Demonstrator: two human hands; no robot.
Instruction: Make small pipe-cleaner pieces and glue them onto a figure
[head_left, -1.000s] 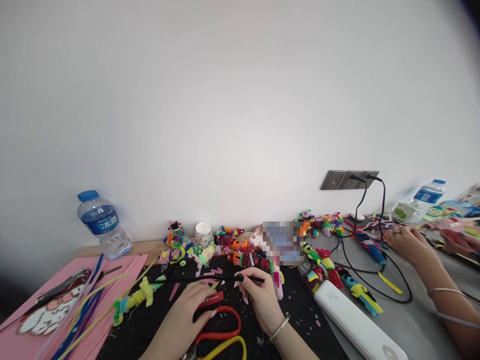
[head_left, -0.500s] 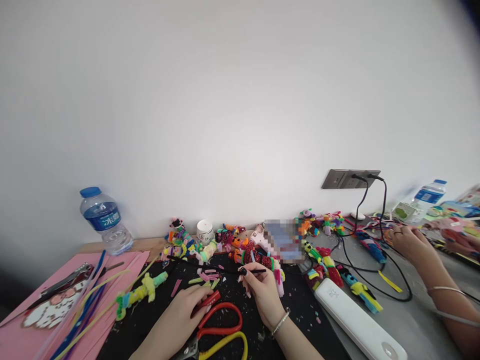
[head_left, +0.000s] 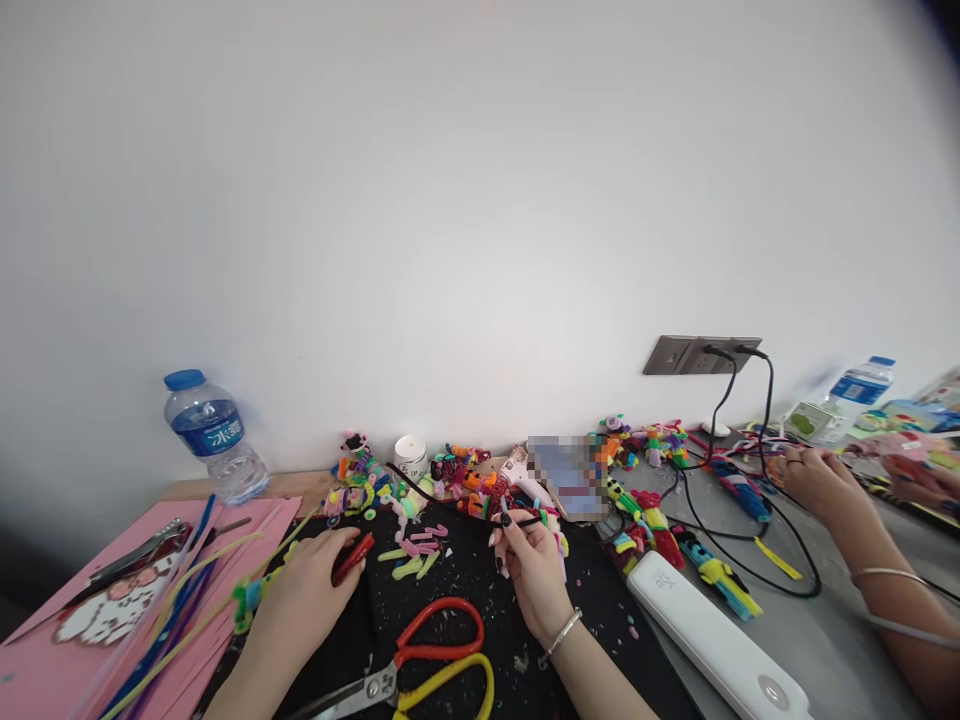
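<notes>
My left hand is curled around a small red object at the left of the black mat; my fingers hide most of it. Beside it lies a green and yellow pipe-cleaner figure, partly covered by my wrist. My right hand pinches a thin black pipe cleaner, whose long end curves up to the left. Scissors with one red and one yellow handle lie open between my forearms. Short pink and green pipe-cleaner pieces are scattered between my hands.
Colourful pipe-cleaner figures, a paper cup and a pale pink glue gun line the wall. A water bottle stands left, beside pink sheets. Rightward are a white power bank, black cables and another person's hand.
My left hand has moved left and away from the scissors with the red object, uncovering their blades. My right hand has shifted slightly right, and the black pipe cleaner's far end has risen.
</notes>
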